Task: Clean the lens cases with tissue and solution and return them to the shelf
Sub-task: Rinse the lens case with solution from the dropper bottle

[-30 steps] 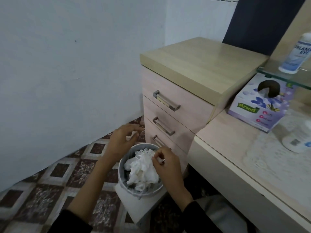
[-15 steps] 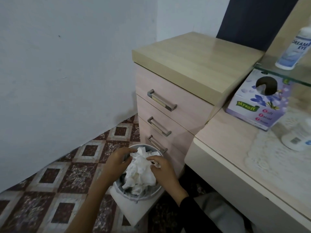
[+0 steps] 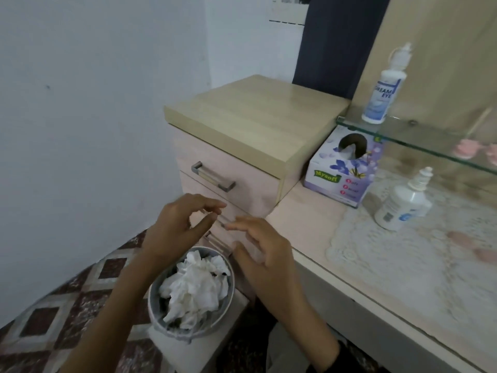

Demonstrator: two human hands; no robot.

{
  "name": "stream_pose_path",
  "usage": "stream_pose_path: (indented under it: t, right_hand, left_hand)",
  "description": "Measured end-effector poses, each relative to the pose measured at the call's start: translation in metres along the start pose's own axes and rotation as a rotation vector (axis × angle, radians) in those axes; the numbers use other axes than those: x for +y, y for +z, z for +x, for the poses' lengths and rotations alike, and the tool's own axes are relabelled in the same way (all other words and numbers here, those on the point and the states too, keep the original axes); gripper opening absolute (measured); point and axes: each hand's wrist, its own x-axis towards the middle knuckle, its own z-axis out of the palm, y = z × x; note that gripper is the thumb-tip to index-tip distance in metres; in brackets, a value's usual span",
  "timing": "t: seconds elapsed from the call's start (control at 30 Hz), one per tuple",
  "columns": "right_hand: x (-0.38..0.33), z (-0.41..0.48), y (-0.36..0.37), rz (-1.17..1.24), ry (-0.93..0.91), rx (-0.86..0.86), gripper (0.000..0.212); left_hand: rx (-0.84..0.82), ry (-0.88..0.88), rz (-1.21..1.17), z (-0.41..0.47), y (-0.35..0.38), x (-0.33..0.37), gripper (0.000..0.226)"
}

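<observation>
Two grips, left grip [image 3: 178, 227] and right grip [image 3: 265, 258], both empty: fingers loosely bent, nothing pinched or held. Left grip raised, thumb and forefinger tips near each other but apart. Right grip just beside it, back of the hand up, fingers spread and pointing toward the other. Both poised above one round grey bin [image 3: 149, 302], not touching it. Inside the bin, one heap of crumpled white tissue [image 3: 193, 286], filling it nearly to the rim. Under the bin, one low white stand [image 3: 207, 348] on the patterned tile floor [image 3: 40, 319]. Behind the grips, one drawer unit [image 3: 250, 117] with three handles: the top handle [image 3: 213, 176] plain, the two lower partly hidden by fingers. Right of the unit, the desk [image 3: 304, 214], with one lace mat [image 3: 403, 267] on it. On the desk, one purple tissue box [image 3: 336, 181] against the unit's side, and one white solution bottle [image 3: 403, 205] upright on the mat. Above, one glass shelf [image 3: 419, 138] carrying a second solution bottle [image 3: 382, 98], upright at its left end, over the box. Two bottles in all. Farther right on the shelf, two pink blurs [image 3: 464, 148], perhaps the lens cases, too smeared to tell
</observation>
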Motion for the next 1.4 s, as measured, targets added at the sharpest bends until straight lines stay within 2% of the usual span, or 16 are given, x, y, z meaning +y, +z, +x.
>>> stream_pose_path:
  t: [0.13, 0.37, 0.53, 0.7, 0.9, 1.1, 1.27, 1.33, 1.4]
  right_hand:
    - [0.001, -0.011, -0.06, -0.094, 0.029, 0.104, 0.028]
    - [0.008, -0.049, -0.169, -0.218, 0.088, 0.349, 0.025]
    - [0.007, -0.08, -0.231, -0.319, 0.144, 0.46, 0.025]
    - [0.014, -0.106, -0.275, -0.422, 0.192, 0.507, 0.03]
    - [0.03, -0.121, -0.292, -0.523, 0.347, 0.439, 0.04]
    - [0.036, -0.119, -0.294, -0.632, 0.368, 0.408, 0.039]
    - [0.04, -0.117, -0.296, -0.662, 0.351, 0.415, 0.028]
    - [0.041, -0.117, -0.296, -0.664, 0.352, 0.422, 0.027]
    - [0.041, -0.118, -0.296, -0.663, 0.347, 0.431, 0.026]
  left_hand:
    - [-0.056, 0.139, -0.082, 0.035, 0.022, 0.05, 0.019]
    - [-0.198, 0.335, -0.233, 0.072, 0.109, 0.131, 0.021]
    - [-0.359, 0.328, -0.368, 0.078, 0.167, 0.182, 0.022]
    - [-0.46, 0.297, -0.371, 0.076, 0.212, 0.214, 0.026]
    - [-0.501, 0.281, -0.265, 0.077, 0.246, 0.221, 0.035]
    - [-0.502, 0.273, -0.231, 0.078, 0.255, 0.225, 0.037]
    - [-0.487, 0.287, -0.261, 0.078, 0.256, 0.224, 0.029]
    - [-0.409, 0.278, -0.299, 0.075, 0.254, 0.224, 0.027]
    - [-0.203, 0.3, -0.331, 0.071, 0.246, 0.227, 0.02]
